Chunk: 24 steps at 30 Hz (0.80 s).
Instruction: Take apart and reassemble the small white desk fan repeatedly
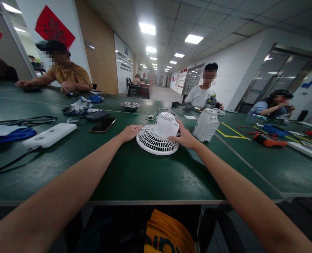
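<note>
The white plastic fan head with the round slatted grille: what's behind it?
Behind the fan head, a thin pale cable with a small plug lies on the green tabletop. Whatever the fan head covers cannot be seen.

Green counter. On its left side, a white box with a black cable at its near end, and a dark phone lying flat. Farther back, a shiny metal bowl. On the right, an orange meter near yellow tape. Beyond, a person in mustard at left and a person in white at right. Red paper decoration on the wall.
</note>
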### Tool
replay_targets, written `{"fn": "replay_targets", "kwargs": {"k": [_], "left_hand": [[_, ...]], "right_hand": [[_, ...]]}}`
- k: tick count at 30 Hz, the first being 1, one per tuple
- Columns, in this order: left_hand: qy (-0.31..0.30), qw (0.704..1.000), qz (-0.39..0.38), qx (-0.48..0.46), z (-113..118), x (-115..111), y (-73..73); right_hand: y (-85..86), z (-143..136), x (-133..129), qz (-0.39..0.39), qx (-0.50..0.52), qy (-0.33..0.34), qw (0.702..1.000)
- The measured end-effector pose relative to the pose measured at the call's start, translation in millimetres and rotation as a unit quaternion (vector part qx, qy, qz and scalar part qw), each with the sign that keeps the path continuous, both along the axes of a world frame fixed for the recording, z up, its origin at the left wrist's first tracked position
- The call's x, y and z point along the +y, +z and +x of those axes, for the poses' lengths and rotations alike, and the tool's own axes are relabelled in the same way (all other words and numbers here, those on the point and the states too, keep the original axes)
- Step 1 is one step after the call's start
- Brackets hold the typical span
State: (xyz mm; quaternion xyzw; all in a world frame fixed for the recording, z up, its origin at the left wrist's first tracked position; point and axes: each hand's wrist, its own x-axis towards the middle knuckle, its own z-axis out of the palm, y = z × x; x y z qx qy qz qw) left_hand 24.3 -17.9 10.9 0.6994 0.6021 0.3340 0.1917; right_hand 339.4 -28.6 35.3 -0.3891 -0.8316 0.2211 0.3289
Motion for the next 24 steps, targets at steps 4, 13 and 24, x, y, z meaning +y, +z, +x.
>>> {"fn": "replay_targets", "kwargs": {"k": [4,13,24], "left_hand": [[0.0,1.0,-0.008,0.0,-0.1,-0.8,0.3],[-0.002,1.0,-0.002,-0.017,3.0,-6.4,4.3],[-0.014,0.996,0.028,-0.087,-0.8,-0.7,-0.8]], "right_hand": [[1.0,0.0,-0.5,0.004,-0.001,-0.002,1.0],[0.3,-1.2,-1.8,0.0,0.012,-0.002,1.0],[-0.3,-2.9,-4.0,0.019,0.046,-0.014,0.999]]}}
